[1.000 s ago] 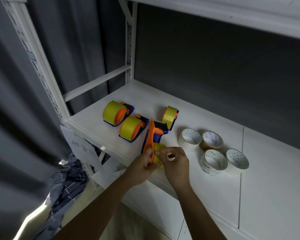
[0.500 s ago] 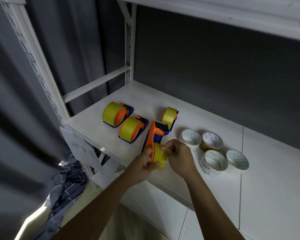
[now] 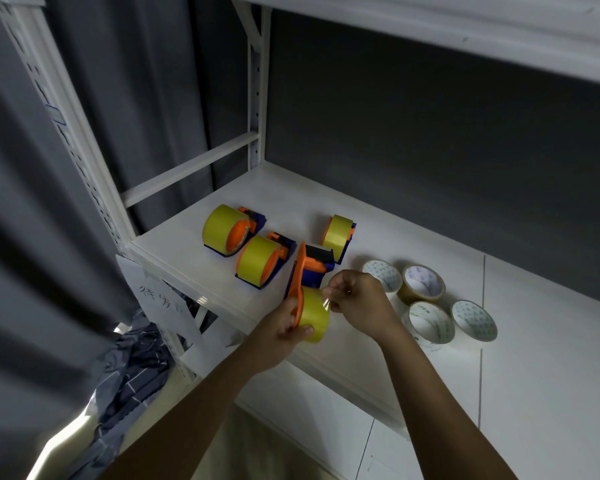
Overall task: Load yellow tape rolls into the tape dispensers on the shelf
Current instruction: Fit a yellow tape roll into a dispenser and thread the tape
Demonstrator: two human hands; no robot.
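The left hand (image 3: 284, 323) grips the orange dispenser (image 3: 305, 275) and its mounted yellow tape roll (image 3: 314, 315), fingers curled around both, above the front edge of the shelf (image 3: 326, 202). The right hand (image 3: 359, 299) pinches the loose tape end between thumb and fingers. Three loaded dispensers (image 3: 227, 228) stand behind; four other rolls (image 3: 426, 322) lie to the right

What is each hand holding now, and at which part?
The left hand grips the yellow tape roll and the dispenser's orange side. The right hand pinches the loose tape end.
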